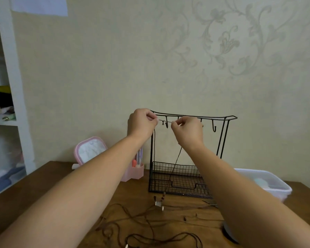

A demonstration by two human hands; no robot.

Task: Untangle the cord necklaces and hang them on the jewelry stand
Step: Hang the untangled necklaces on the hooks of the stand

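A black wire jewelry stand with a row of hooks under its top bar and a mesh basket base stands at the back of the wooden table. My left hand and my right hand each pinch one dark cord necklace, stretched between them beside the leftmost hooks. Its two strands hang down in front of the stand to a beaded pendant just above the table. Several more dark cord necklaces lie tangled on the table near me.
A pink-framed mirror and a pink holder with brushes sit left of the stand. A clear plastic box is on the right. White shelves stand at the far left. The wall is right behind the stand.
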